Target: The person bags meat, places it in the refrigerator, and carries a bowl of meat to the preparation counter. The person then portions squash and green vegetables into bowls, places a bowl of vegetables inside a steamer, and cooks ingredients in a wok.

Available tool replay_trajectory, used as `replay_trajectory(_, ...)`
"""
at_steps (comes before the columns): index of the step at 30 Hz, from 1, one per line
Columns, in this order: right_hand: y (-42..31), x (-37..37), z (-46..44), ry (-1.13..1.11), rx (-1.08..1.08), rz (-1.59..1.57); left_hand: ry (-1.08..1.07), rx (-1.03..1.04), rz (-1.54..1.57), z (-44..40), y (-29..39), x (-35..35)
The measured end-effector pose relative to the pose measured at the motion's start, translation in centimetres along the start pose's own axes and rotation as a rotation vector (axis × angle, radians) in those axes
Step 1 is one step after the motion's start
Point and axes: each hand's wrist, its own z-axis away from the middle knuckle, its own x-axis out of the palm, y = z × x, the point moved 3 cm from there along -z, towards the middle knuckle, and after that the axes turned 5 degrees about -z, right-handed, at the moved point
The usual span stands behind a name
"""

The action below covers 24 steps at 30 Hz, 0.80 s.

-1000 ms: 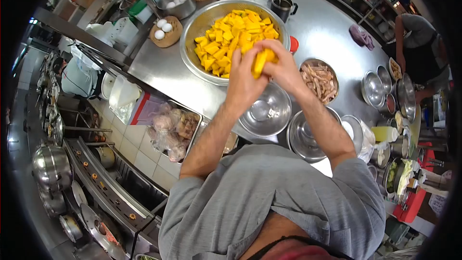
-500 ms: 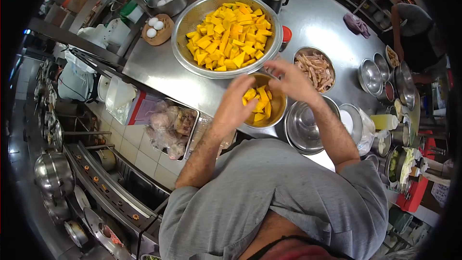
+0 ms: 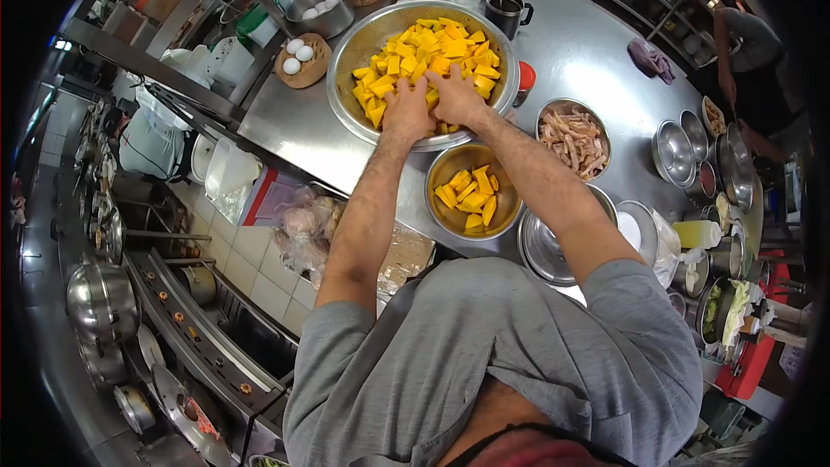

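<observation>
A large perforated metal colander [image 3: 343,52], set in a wider bowl, is heaped with yellow-orange pumpkin chunks [image 3: 424,47]. My left hand [image 3: 410,111] rests on the near side of the heap, fingers spread, with the tips among the chunks. Beside it, almost touching, my right hand [image 3: 457,101] also lies on the pile with fingers apart. Whether any chunk is pinched under the fingertips is hidden. Nearer my body stands a smaller metal bowl [image 3: 441,218] with several pumpkin pieces [image 3: 469,193] in the bottom.
A bowl of pale meat strips [image 3: 573,140] and stacked metal bowls [image 3: 546,246] stand to the right. A red-lidded jar [image 3: 526,78] and a metal mug [image 3: 507,13] sit beyond. Eggs [image 3: 298,52] are in a basket at left. A co-worker [image 3: 750,47] stands far right.
Both hands have moved away from above the small bowl, forward onto the pumpkin heap in the colander. Pumpkin pieces lie in the small bowl, now uncovered. The view has shifted slightly.
</observation>
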Motion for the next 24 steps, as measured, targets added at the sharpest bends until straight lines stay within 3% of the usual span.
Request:
replay_trajectory(5,1.6,0.7,-1.1,0.093,0.013,-0.180,0.138,0.066,0.077,-0.9,0.2,0.9)
replay_trajectory(7,1.5,-0.4,-1.2,0.135,-0.090,-0.297,0.177,0.081,0.234,-1.4,0.3,0.5)
replay_trajectory(8,1.5,-0.5,-0.9,0.314,-0.116,-0.310,0.279,0.125,0.264,-1.4,0.3,0.4)
replay_trajectory(9,1.6,-0.9,-0.9,0.312,-0.110,-0.312,0.273,0.126,0.264,-1.4,0.5,0.0)
replay_trajectory(11,1.8,-1.7,-1.4,0.153,-0.114,-0.624,0.301,0.157,0.385,-1.5,1.0,-0.9)
replay_trajectory(12,1.4,-2.3,-1.2,0.257,-0.198,-0.654,0.344,0.178,0.378,-1.4,1.5,-1.6)
replay_trajectory(15,1.0,-4.1,-0.3,0.162,-0.152,-0.762,0.400,0.215,0.417,-0.3,2.5,-3.5)
replay_trajectory(19,-1.2,-7.2,4.5,0.245,-0.223,-0.630,0.521,0.248,0.387,3.3,4.5,-5.4)
replay_trajectory(21,-1.5,-7.7,7.7,0.381,-0.367,-0.558,0.559,0.313,0.447,6.6,5.6,-6.1)
replay_trajectory(24,-1.5,-6.2,12.6,0.236,-0.319,-0.614,0.524,0.318,0.512,11.0,6.3,-3.8)
